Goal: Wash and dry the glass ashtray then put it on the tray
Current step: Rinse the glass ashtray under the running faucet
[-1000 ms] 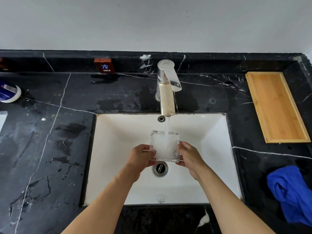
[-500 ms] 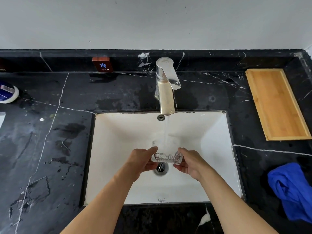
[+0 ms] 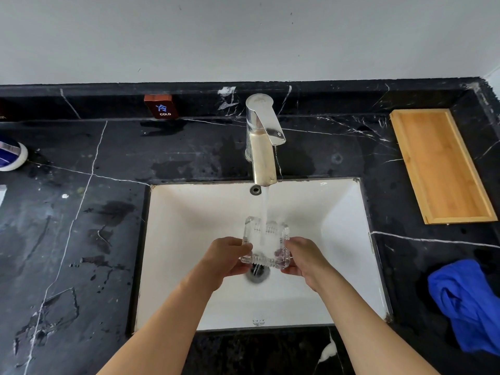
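The black marble desk (image 3: 67, 239) fills the view, with a white rectangular sink (image 3: 189, 239) sunk into its middle; the basin holds only running water and the drain (image 3: 257, 273) at its floor. On the right, near the back wall, a wooden tray (image 3: 439, 166) lies flat with nothing in it, open dark desk all around it. A crumpled blue cloth (image 3: 468, 304) sits near the desk's right front edge, well apart from the tray. The chrome faucet (image 3: 261, 139) pours a stream into the glass ashtray (image 3: 266, 243), which is held over the drain, its hollow facing up and tilted toward the camera. The left hand (image 3: 226, 257) has its fingers clamped on the ashtray's left side; the right hand (image 3: 305, 257) has its fingers clamped on the right side. A small red "COLD" sign (image 3: 161, 106) stands against the backsplash.
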